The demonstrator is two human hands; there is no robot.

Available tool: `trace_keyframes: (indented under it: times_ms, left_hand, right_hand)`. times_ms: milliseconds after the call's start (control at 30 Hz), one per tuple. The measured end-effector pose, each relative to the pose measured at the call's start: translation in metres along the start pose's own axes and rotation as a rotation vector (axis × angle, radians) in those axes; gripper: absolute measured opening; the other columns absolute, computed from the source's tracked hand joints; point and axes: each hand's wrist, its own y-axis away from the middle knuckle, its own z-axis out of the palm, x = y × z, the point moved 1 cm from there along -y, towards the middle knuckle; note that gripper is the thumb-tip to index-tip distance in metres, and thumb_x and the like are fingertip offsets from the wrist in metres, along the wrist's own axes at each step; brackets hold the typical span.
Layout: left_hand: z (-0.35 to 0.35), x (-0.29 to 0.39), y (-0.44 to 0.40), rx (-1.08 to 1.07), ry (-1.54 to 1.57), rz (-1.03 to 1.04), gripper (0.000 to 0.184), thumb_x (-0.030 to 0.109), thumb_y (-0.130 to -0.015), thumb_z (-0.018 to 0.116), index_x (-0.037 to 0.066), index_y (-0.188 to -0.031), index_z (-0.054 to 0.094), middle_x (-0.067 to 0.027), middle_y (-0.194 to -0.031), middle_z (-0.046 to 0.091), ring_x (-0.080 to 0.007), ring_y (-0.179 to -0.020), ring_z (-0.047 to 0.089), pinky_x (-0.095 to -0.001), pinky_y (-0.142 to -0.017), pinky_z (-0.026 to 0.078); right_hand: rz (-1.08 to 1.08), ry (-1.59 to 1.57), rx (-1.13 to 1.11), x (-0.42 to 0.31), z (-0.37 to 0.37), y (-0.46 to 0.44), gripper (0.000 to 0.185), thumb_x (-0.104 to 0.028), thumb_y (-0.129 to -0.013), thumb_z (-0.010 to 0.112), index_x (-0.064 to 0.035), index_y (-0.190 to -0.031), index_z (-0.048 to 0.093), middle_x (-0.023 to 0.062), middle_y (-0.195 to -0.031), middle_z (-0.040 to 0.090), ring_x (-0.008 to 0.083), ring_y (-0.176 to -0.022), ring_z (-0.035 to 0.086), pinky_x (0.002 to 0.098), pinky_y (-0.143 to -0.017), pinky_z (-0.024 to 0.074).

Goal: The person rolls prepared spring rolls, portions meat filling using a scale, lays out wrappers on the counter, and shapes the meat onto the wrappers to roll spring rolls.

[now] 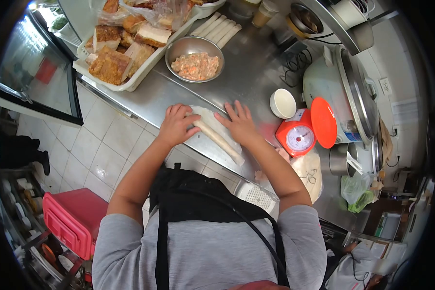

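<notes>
Across the near edge of the steel table (253,60), your two hands work at one long pale roll (221,139), which lies slantwise from ten o'clock to four on a thin white sheet (209,115). Your left hand (179,124) curves over the roll's ten o'clock end, thumb and forefinger about it; you may be steadying that end, though I cannot tell whether you pinch it. Your right hand (238,123) is wide, fingers spread and pointing toward eleven o'clock by the sheet's right edge, perhaps to keep it flat.

At twelve o'clock from the roll, a metal bowl (193,44) of orange-flecked filling (195,66) sits ahead of both hands, likely for easy reach. Just beyond it, pale rolls (216,29) lie side by side, which seems to save space. The red scale (298,137) stands at three o'clock, clear of the sheet, with a white bowl (282,103) at two. At eleven, a white tray (152,65) holds meat chunks (108,63).
</notes>
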Motion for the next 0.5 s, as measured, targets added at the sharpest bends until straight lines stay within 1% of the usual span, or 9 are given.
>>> trace_keyframes:
  times_ms: [100, 200, 267, 333, 433, 500]
  left_hand:
    - [0.000, 0.000, 0.000, 0.000, 0.006, -0.006, 0.031, 0.030, -0.064, 0.070, 0.018, -0.092, 0.064, -0.0034, -0.095, 0.049, -0.0242, -0.097, 0.044, -0.0392, -0.084, 0.033]
    - [0.000, 0.000, -0.001, -0.011, 0.023, -0.014, 0.034, 0.031, -0.065, 0.069, 0.015, -0.095, 0.062, -0.0038, -0.095, 0.049, -0.0244, -0.098, 0.044, -0.0395, -0.085, 0.032]
    - [-0.001, 0.002, -0.001, -0.011, 0.036, -0.022, 0.037, 0.031, -0.066, 0.068, 0.012, -0.096, 0.060, -0.0044, -0.096, 0.049, -0.0249, -0.098, 0.043, -0.0399, -0.085, 0.032]
    - [0.003, 0.000, 0.000, 0.028, 0.013, -0.048, 0.038, 0.031, -0.067, 0.067, 0.010, -0.096, 0.057, -0.0061, -0.097, 0.049, -0.0262, -0.099, 0.043, -0.0404, -0.085, 0.032]
    - [0.001, 0.002, 0.001, 0.059, -0.030, -0.096, 0.038, 0.030, -0.068, 0.065, 0.007, -0.095, 0.053, -0.0094, -0.100, 0.049, -0.0296, -0.100, 0.043, -0.0412, -0.087, 0.031]
    - [0.001, 0.003, -0.001, 0.083, -0.052, -0.124, 0.037, 0.030, -0.069, 0.064, 0.006, -0.095, 0.052, -0.0110, -0.101, 0.048, -0.0311, -0.100, 0.043, -0.0416, -0.087, 0.031]
  right_hand:
    - [0.127, -0.024, -0.181, 0.009, -0.011, 0.032, 0.057, -0.006, -0.078, 0.048, -0.0320, -0.128, 0.042, 0.0123, -0.140, 0.026, 0.0393, -0.130, 0.018, 0.0545, -0.103, 0.0166]
    - [0.279, 0.005, -0.190, 0.032, -0.046, 0.042, 0.061, -0.005, -0.072, 0.053, -0.0249, -0.128, 0.042, 0.0121, -0.141, 0.024, 0.0391, -0.130, 0.017, 0.0538, -0.104, 0.0149]
    - [0.530, 0.051, 0.058, 0.068, -0.039, 0.041, 0.062, -0.005, -0.067, 0.055, -0.0172, -0.127, 0.043, 0.0159, -0.141, 0.023, 0.0383, -0.130, 0.017, 0.0538, -0.104, 0.0145]
    - [0.743, 0.120, 0.156, 0.090, -0.034, 0.039, 0.059, -0.003, -0.065, 0.054, -0.0124, -0.122, 0.047, 0.0202, -0.139, 0.023, 0.0376, -0.130, 0.018, 0.0534, -0.103, 0.0146]
    - [0.952, 0.152, -0.163, 0.105, -0.036, 0.030, 0.052, -0.005, -0.063, 0.058, -0.0131, -0.114, 0.053, 0.0225, -0.136, 0.027, 0.0381, -0.128, 0.022, 0.0548, -0.102, 0.0158]
    - [0.722, -0.029, 0.242, 0.093, -0.043, 0.027, 0.046, -0.004, -0.062, 0.058, -0.0120, -0.108, 0.056, 0.0213, -0.133, 0.032, 0.0380, -0.125, 0.026, 0.0530, -0.102, 0.0183]
